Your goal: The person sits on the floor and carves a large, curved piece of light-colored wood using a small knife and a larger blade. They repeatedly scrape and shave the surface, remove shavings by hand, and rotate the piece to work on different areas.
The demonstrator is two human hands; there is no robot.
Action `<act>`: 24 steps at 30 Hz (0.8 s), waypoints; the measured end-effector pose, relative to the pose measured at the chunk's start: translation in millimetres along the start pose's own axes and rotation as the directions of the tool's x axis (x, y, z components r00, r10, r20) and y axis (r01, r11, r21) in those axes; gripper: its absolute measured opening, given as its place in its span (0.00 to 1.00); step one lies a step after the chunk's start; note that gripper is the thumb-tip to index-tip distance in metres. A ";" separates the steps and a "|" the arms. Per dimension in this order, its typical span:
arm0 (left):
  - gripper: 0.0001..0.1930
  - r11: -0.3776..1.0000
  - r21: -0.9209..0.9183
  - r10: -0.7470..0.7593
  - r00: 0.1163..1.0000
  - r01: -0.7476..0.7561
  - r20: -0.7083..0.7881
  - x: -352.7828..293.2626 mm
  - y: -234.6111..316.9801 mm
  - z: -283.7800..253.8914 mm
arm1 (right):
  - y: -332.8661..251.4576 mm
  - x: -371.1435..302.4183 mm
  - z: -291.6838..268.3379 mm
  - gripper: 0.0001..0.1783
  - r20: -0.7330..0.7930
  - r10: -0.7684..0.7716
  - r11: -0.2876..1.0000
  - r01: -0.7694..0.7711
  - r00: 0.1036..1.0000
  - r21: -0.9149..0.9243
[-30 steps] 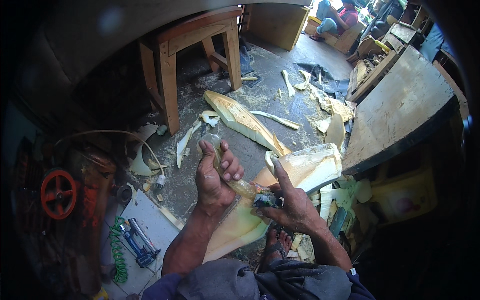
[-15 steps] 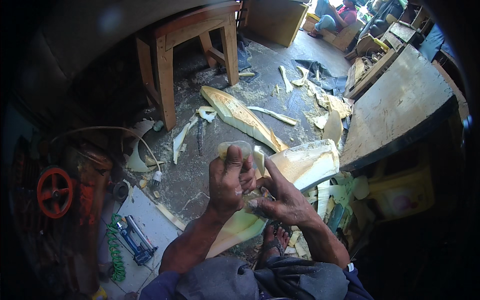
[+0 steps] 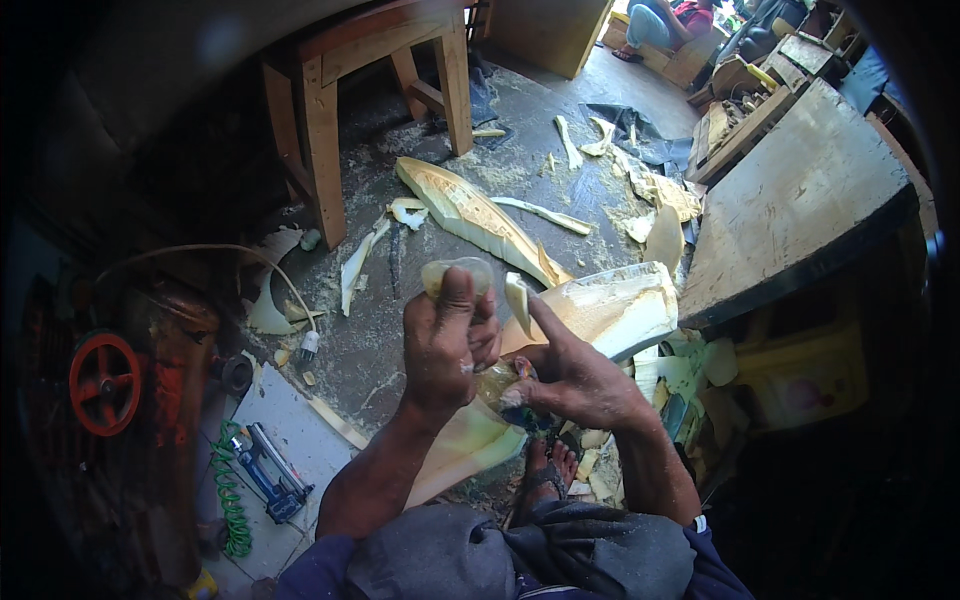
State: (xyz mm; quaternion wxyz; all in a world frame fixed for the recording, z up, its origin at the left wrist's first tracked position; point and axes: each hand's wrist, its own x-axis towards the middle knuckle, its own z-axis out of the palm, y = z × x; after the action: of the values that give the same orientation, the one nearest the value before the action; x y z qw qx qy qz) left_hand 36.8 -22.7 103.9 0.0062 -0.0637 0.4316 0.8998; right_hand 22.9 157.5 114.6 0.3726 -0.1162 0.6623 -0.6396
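Note:
My left hand (image 3: 437, 345) is closed, thumb up, around a pale translucent rounded thing (image 3: 456, 275) whose kind I cannot make out. Just right of it, my right hand (image 3: 580, 385) has its index finger stretched forward beside a small off-white strip (image 3: 517, 303). Its thumb and curled fingers close at a small dark, multicoloured thing (image 3: 520, 385), partly hidden. A yellowish foam piece (image 3: 455, 450) lies below my hands, over my lap. Beyond my right hand rests a large cream foam block (image 3: 610, 310) with a pale cut end.
A long carved foam piece (image 3: 470, 215) and several scraps lie on the dusty floor. Ahead stands a wooden stool (image 3: 322, 150); a board (image 3: 795, 215) is at right. At left are a nail gun (image 3: 270, 475), a green coiled hose (image 3: 232, 490) and a red handwheel (image 3: 105, 383). Another person (image 3: 665, 25) sits far off.
Both hands have risen slightly, my left also shifting left. The hands are a little further apart, showing more of the multicoloured thing at my right thumb. The whole view has shifted a little.

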 end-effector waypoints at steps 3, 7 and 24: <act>0.28 0.999 0.041 0.016 1.000 -0.016 0.008 -0.3 -1.6 -0.6 | -0.1 3.9 -2.9 0.59 -0.003 0.011 0.968 -0.012 1.000 -0.252; 0.25 1.000 0.012 0.018 1.000 -0.018 -0.009 0.1 -6.1 -3.9 | 2.1 11.4 -0.3 0.57 -0.017 -0.046 0.941 0.038 0.999 -0.336; 0.20 0.953 -0.251 0.155 0.985 -0.169 -0.073 27.7 -20.0 -28.3 | -4.9 7.5 0.6 0.57 -0.313 -0.287 0.956 0.248 0.905 -0.158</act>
State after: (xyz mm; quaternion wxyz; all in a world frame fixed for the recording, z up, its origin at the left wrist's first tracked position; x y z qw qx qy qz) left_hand 13.7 -33.4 67.5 -0.0873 -0.0521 0.3157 0.9434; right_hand 16.5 151.6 116.6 0.1569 -0.1178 0.7289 -0.6559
